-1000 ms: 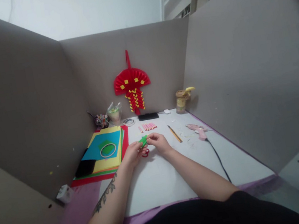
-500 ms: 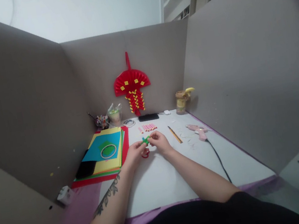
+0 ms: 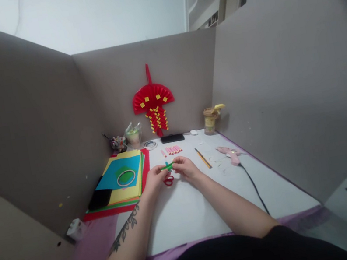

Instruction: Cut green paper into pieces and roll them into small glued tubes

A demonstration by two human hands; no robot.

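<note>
Between my hands, above the white tabletop, is a small green paper strip (image 3: 167,166). My left hand (image 3: 157,176) pinches its left end. The fingers of my right hand (image 3: 183,167) are closed on its right end. Just below the strip, red-handled scissors (image 3: 168,181) lie on the table, their blades partly hidden by my hands and the strip. Beyond my hands, several small pink paper rolls (image 3: 173,150) lie in a row, with one pink roll (image 3: 163,153) a little apart on the left.
Left stands a stack of coloured paper (image 3: 127,191) with a ring (image 3: 126,178) on top. To the right lie a yellow cutter or pen (image 3: 203,158) and a pink glue gun (image 3: 231,154) with a black cord. Behind are a phone (image 3: 172,138), tape rolls (image 3: 150,145) and a cup (image 3: 210,121).
The green strip has turned from slanted to nearly level, and more of its length shows between my fingers. More of the scissors' red handles is visible. The view has tilted slightly.
</note>
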